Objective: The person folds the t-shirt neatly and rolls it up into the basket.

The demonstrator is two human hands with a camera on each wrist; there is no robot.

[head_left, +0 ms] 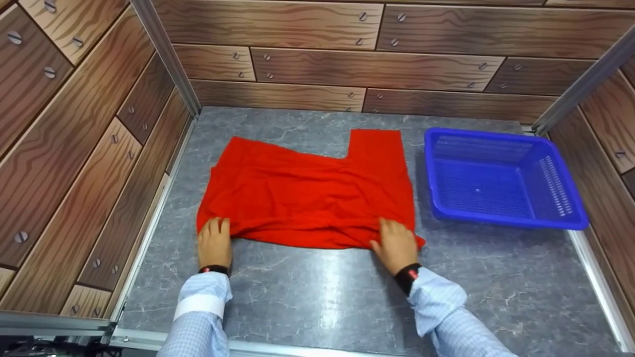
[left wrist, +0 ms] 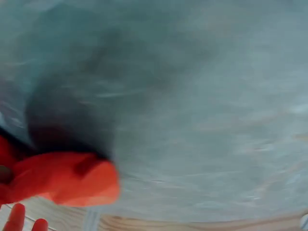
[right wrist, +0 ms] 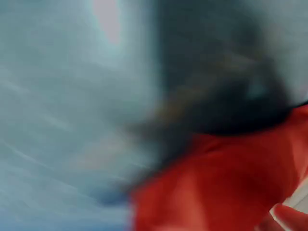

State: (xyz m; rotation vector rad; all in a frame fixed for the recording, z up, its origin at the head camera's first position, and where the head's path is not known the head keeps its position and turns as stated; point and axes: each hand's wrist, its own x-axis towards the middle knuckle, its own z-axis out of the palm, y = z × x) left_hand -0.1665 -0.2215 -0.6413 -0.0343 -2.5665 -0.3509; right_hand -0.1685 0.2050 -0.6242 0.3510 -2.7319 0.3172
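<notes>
The red garment (head_left: 307, 188) lay on the counter (head_left: 278, 287) beside the blue basket (head_left: 506, 221), its near edge gripped toward opposite ends by left hand (head_left: 215, 244) and right hand (head_left: 398, 245), presumably to keep that edge even.

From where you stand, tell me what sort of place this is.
Probably a purpose-built work booth or staging set rather than an ordinary room: metal framing at the corners, wall panels with what looks like printed planks and screws, and a grey marbled work surface that they enclose.

No text, label, brand or number can be read — anywhere.
</notes>
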